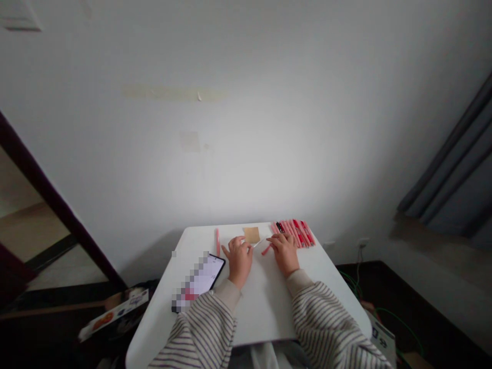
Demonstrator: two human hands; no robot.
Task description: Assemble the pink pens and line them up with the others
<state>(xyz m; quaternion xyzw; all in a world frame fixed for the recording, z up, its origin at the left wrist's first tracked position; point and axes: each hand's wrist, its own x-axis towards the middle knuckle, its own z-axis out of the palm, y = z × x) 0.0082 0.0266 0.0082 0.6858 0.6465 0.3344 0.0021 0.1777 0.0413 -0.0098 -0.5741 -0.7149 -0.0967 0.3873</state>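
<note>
My left hand is over the middle of the white table, its thumb held out to the left. Its fingertips close on one end of a thin white stick, which slants up toward my other hand. My right hand has its fingers bent, and a short red pen part sticks out from under them. Whether those fingers also touch the stick cannot be made out. Just behind my hands lies a tan paper square. A single pink pen lies left of my left hand.
A row of several pink and red pens lies at the table's back right. A phone with a lit screen lies at the left, close to my left sleeve. The white table stands against a wall. Boxes and cables are on the floor.
</note>
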